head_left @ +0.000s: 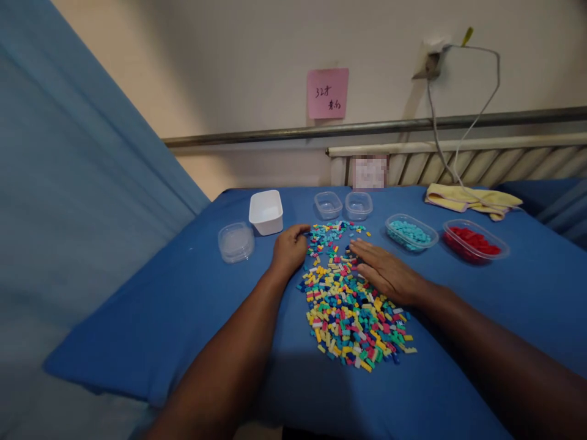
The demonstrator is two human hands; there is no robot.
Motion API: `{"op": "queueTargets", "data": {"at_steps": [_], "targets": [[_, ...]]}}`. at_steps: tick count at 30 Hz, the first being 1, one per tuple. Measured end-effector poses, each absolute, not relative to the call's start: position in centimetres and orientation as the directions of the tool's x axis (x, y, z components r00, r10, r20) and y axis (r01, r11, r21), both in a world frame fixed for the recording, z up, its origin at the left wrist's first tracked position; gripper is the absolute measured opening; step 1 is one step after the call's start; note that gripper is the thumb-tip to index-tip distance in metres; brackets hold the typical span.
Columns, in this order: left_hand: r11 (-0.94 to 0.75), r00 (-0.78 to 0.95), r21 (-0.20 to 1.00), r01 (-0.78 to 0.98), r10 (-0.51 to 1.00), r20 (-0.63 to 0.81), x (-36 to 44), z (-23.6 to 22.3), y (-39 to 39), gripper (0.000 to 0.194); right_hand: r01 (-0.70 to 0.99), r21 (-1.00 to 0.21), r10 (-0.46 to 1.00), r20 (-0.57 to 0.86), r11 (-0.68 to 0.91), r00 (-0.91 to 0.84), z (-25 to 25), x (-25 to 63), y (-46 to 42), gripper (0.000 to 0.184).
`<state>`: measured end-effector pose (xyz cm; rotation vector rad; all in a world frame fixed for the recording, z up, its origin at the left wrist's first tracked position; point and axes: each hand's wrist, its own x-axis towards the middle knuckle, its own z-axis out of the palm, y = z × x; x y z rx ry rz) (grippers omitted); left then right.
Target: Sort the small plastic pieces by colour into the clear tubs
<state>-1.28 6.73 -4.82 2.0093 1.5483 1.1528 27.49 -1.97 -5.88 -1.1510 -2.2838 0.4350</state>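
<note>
- Leftward, toward the blue table's far-left corner: clear plastic stack, smooth white tub.
- Left hand: half-curled beside brick pile; hold hidden, cannot tell.
- Pile: bulk between hands and near edge, long axis far-to-near; small, blocky, hard-looking.
- Right hand: flattish, fingers straight, over pile, nearer its bulk; nothing visibly gripped.
- Rightward: thin clear tubs, turquoise pieces, red pieces.

A pink note is hanging on the wall, its dark handwriting showing "32" at the start of the upper line; the other characters are proving unclear. A pale sheet at the radiator is showing only unreadable, pixelated blocks.
</note>
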Motion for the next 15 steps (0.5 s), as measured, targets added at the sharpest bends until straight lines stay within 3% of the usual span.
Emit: {"op": "queueTargets", "data": {"at_steps": [3,5,8,10,12,15], "targets": [[-0.377,0.203,0.608,0.698,0.919,0.337,-1.1,-4.1,5.8,0.035,0.587,-0.527,0.775,0.26,0.614,-0.576,-5.3,27.1,-2.0,0.061],[-0.378,0.191,0.604,0.702,0.917,0.351,-1.1,-3.5,5.2,0.031,0.526,-0.555,0.74,0.282,0.645,-0.61,-5.1,27.0,-2.1,0.057],[-0.428,0.167,0.593,0.682,0.881,0.444,-1.1,-2.9,4.5,0.033,0.513,-0.578,0.755,0.319,0.634,-0.573,-5.2,26.9,-2.0,0.059],[-0.514,0.288,0.515,0.685,0.842,0.456,-0.9,-2.9,4.2,0.039,0.563,-0.569,0.788,0.298,0.6,-0.539,-5.4,26.6,-1.8,0.066],[-0.588,0.458,0.441,0.678,0.807,0.372,-0.4,-3.2,3.8,0.044,0.613,-0.55,0.813,0.255,0.567,-0.523,-5.7,26.1,-1.4,0.073],[-0.639,0.615,0.428,0.639,0.759,0.214,0.3,-3.4,3.2,0.05,0.642,-0.527,0.817,0.207,0.557,-0.539,-5.8,25.4,-0.9,0.08]]}}
